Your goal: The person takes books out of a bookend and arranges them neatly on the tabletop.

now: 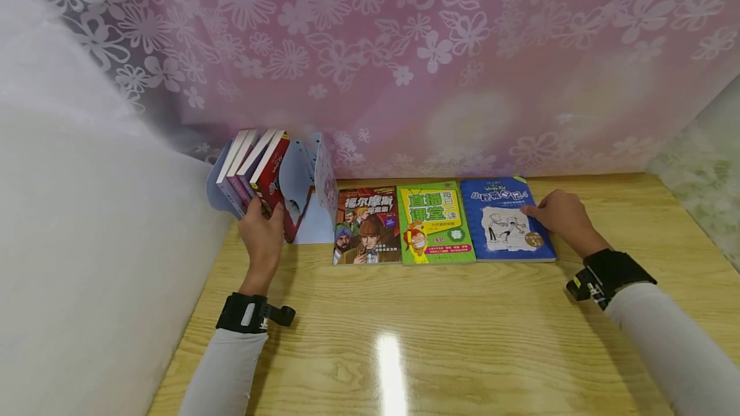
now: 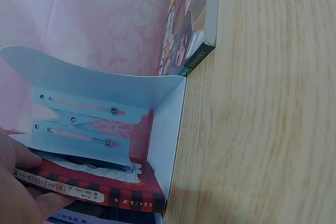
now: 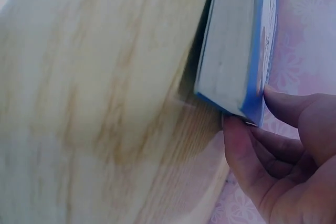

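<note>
I see a wooden table (image 1: 474,339) carrying a pale-blue book rack (image 1: 315,226). Right of the rack lie a dark book (image 1: 367,223), a green book (image 1: 436,220) and, farthest, a blue book (image 1: 509,204). I have the left hand (image 1: 262,236) gripping a red book (image 1: 272,178) leaning inside the rack; the right hand (image 1: 563,217) pinches the blue book's edge.

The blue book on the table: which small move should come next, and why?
Probably lift the blue book: the right hand pinches its edge, and the left hand holds the red book beside a gap in the book rack.
</note>
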A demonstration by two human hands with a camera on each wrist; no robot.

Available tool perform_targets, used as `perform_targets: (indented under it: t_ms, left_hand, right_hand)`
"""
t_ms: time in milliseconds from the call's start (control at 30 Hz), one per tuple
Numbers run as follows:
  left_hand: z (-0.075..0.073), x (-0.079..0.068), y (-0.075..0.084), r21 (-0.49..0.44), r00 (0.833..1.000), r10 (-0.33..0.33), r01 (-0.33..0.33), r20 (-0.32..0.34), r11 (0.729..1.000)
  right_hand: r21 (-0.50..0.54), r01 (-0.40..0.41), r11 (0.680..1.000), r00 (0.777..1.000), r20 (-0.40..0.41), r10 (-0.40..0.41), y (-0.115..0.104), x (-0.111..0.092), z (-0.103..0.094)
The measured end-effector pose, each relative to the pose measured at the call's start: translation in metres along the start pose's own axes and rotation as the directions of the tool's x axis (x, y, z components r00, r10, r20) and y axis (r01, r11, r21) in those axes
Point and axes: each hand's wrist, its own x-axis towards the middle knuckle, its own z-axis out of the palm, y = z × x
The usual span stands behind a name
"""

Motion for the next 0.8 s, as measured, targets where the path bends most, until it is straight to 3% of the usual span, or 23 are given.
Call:
perform_targets:
  t_ms: [467, 800]
  left_hand:
    - [-0.011, -0.010, 0.004, -0.012, 0.999, -0.030, 0.030, 0.019, 0.999]
    - [-0.026, -0.017, 0.009, -0.051, 0.997, -0.055, 0.058, 0.048, 0.997]
  right_hand:
    - [0.008, -0.025, 1.000, 0.999, 0.026, 0.025, -0.007, -0.014, -0.001]
    - [-0.022, 0.016, 1.000, 0.998, -0.057, -0.017, -0.020, -0.032, -0.010]
